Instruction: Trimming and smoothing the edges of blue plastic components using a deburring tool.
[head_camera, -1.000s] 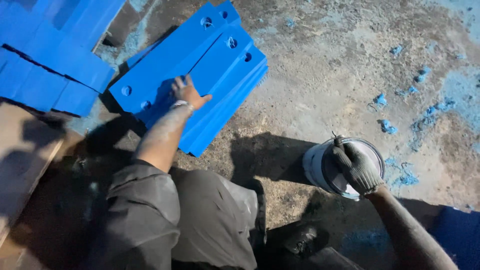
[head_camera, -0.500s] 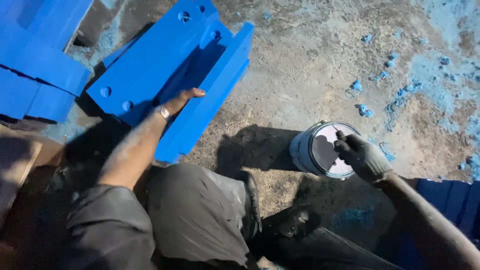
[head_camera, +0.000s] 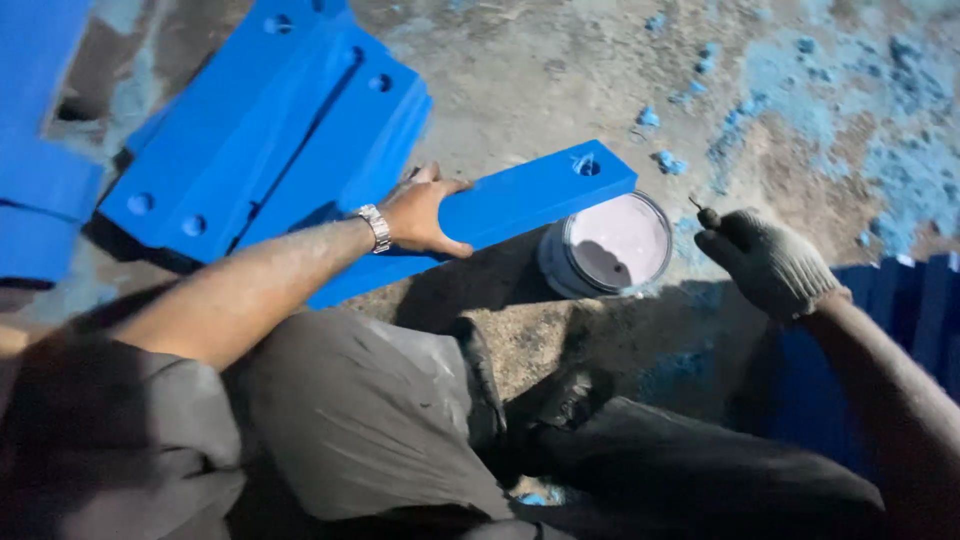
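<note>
The bare left hand (head_camera: 425, 215) grips a blue painted plank (head_camera: 500, 210) lifted over the stack of blue planks (head_camera: 270, 140), while the gloved right hand (head_camera: 765, 262) pinches a thin brush handle (head_camera: 700, 210) beside the paint can (head_camera: 608, 245).

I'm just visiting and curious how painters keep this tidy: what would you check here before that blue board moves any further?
1. Left hand grips the blue board: ok, fingers wrap its edge.
2. Board clear of the paint can: cannot tell, its far end hangs over the rim.
3. Can upright on the ground: ok, open top faces up.
4. Right hand gloved and holding a thin tool: ok, though the tool's kind cannot be told.
5. Stack of blue boards lies settled: ok, flat on the floor.
6. Paint on the held board dry: cannot tell.
</note>
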